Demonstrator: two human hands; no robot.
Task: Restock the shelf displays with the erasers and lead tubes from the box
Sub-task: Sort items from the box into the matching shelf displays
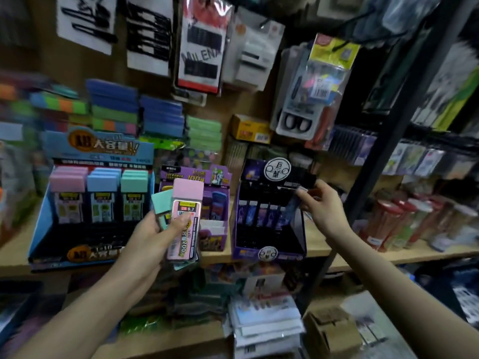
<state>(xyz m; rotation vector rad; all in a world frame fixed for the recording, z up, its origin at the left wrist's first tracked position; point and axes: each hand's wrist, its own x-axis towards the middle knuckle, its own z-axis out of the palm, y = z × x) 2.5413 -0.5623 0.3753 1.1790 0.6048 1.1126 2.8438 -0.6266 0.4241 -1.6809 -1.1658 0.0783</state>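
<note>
Pink plastic stood out in the left hand [158, 229], whose fingers were curled round a pink tube [185, 216] marked 0.7. A teal tube [162, 206] was fanned out behind it, and more cases seemed to be stacked beneath. The bundle was held upright in front of the purple display [217, 187], likely as a ready supply kept close so that one piece at a time could be drawn off.

The right hand [324, 203] pinched a dark tube [292, 208] between thumb and fingertips, right of the purple display, at the black display [269, 244]. The tube was tilted with its lower end toward the slots, which suggested it was being fed into a row of like tubes.

Left of the purple display stood the blue display [51, 211]. Its columns of pink, blue and teal matched the left hand's stock, so those tubes probably belonged there. All three displays sat on the wooden shelf [15, 263]. Below and to the right of the purple display, a cardboard box [331, 330] lay on a lower level, its contents too blurred to tell.
</note>
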